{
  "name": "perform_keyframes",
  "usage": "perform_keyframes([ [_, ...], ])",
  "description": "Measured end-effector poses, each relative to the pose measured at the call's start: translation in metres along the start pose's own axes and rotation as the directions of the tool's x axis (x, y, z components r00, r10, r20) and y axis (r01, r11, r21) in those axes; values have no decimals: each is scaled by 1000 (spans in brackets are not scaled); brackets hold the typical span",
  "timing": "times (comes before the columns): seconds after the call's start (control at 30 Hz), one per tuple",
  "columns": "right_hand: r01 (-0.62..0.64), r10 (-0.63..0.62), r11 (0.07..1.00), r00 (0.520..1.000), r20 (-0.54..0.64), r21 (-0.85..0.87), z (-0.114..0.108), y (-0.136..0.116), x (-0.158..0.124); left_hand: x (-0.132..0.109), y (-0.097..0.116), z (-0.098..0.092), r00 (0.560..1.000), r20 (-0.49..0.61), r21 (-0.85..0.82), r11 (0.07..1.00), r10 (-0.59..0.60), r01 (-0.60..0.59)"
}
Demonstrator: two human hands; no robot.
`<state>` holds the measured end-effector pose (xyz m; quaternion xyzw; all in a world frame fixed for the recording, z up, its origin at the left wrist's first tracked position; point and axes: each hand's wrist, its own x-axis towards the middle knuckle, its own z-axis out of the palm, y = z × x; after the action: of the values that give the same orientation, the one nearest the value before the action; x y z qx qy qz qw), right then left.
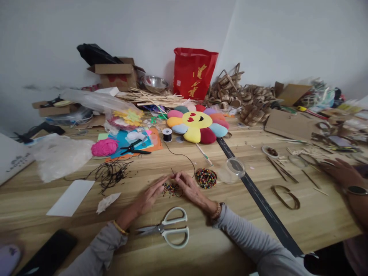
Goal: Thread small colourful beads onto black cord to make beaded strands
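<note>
My right hand [188,187] pinches a thin black cord [185,156], which runs back to a small spool [167,135]. A loop of the cord hangs below these fingers, and a short end sticks up at the fingertips. My left hand [152,193] rests on its side with fingers stretched out, their tips close to the right fingertips. Small multicoloured beads [170,189] lie loose between both hands. To the right is a coiled heap of strung-looking beads [206,178]. White-handled scissors [168,227] lie in front of my hands, blades pointing left.
A flower cushion [198,123] sits behind the spool. Tangled black cord [113,174], pink yarn [104,147] and black-handled pliers [135,150] lie left. A clear round container [235,166] stands near a dark strip [264,203]. Another person's hand [342,172] rests at far right.
</note>
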<state>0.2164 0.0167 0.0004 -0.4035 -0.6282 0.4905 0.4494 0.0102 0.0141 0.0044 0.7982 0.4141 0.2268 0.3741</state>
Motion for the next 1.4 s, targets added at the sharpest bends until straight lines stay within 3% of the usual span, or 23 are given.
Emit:
perform_keyframes([
  [0.2,-7,18,996,992,-125,84,19,14,0,-2,10,6,997,41,27,997,71,-72],
  [0.63,-22,112,947,958,-263,321,46,26,-2,-10,19,22,1000,-1,27,999,-22,22],
  [0.87,-31,152,910,953,-261,414,50,25,-2,-16,17,27,994,-14,21,994,-105,105],
  [1.23,-54,156,907,965,-213,417,50,18,-5,-26,11,28,991,-52,-41,992,-123,120],
  [1.4,-104,239,836,953,-187,538,44,16,1,-24,10,25,980,-72,-112,978,-186,177],
])
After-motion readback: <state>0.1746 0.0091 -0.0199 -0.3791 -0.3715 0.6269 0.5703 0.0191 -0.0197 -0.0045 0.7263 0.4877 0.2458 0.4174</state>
